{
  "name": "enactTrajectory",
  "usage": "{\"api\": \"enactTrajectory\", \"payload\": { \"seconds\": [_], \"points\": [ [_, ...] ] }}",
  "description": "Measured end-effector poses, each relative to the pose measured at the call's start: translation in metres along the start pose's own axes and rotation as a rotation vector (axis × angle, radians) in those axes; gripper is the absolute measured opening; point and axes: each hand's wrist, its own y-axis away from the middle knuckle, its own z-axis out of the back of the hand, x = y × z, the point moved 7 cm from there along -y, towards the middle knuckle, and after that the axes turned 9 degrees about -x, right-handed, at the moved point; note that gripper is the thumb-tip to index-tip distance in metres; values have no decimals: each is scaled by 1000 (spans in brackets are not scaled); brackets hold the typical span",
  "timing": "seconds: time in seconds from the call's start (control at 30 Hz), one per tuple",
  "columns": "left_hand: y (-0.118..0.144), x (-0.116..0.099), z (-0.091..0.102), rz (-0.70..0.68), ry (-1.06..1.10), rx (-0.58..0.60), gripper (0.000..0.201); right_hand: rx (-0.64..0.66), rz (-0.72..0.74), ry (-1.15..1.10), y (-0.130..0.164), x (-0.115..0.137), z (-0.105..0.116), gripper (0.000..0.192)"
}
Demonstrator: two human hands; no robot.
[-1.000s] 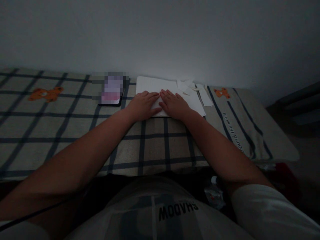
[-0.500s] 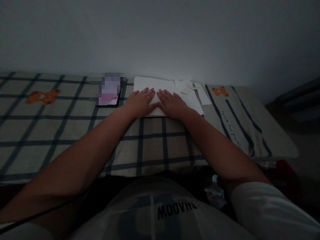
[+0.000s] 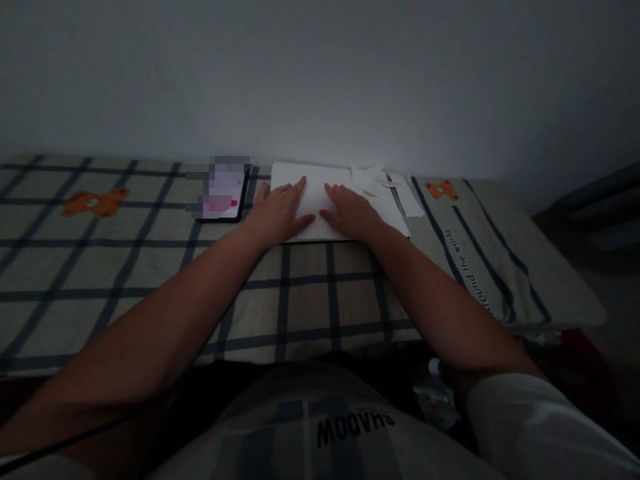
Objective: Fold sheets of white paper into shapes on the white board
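Checked blanket [image 3: 150, 267], flat white paper [image 3: 315, 193], both hands [image 3: 280, 213] pressing

Bed [image 3: 150, 280] covered with beige sheet [image 3: 310, 300], dark blue grid lines, pushed up against pale wall. Orange bear prints on sheet: one far left [image 3: 96, 202], one far right [image 3: 442, 189]. Line of dark printed text down right side [image 3: 467, 273], beside long blue stripes. Lying on sheet, along wall edge: phone [image 3: 223, 192], screen lit, left of centre; white paper sheet [image 3: 314, 200] flat at centre, just beside phone; small paper scraps [image 3: 367, 179] at paper's far right corner, some overlapping it; narrow paper strip [image 3: 406, 195] just right of those. Both hands flat on paper, fingers spread. Dim light, scrap shapes hard to make out.
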Motion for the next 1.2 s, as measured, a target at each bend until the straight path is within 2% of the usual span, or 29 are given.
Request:
{"api": "enactTrajectory", "payload": {
  "seconds": [0.17,0.27,0.37,0.47,0.57,0.63,0.87,0.97,1.1,1.2],
  "points": [
    [-3,-3,3,-38,141,-79,91,-33,96,-202,-3,0,-5,78],
    [-3,-2,1,-83,208,-93,86,-85,106,-281,-4,1,-6,86],
    [-3,2,-4,-41,156,-68,82,-80,6,-239,-4,-4,-9,85],
    [-4,2,-5,19,48,-48,86,-36,-16,-260,-3,-4,-10,83],
    [-3,-1,-7,12,-4,-1,82,-29,31,-419,-4,0,-7,88],
    [-4,0,-8,12,12,-9,81,-27,54,-556,-4,1,-5,90],
    [-3,4,2,-86,287,-197,97,-26,-53,-950,-10,-8,-15,97],
    [-1,6,5,-69,326,-241,93,-67,-62,-981,-12,-13,-16,100],
    [0,10,13,-27,427,-291,93,-102,-156,-983,-13,-20,-17,106],
    [2,12,23,-3,501,-351,91,-81,-191,-993,-11,-20,-15,92]
  ]
}}
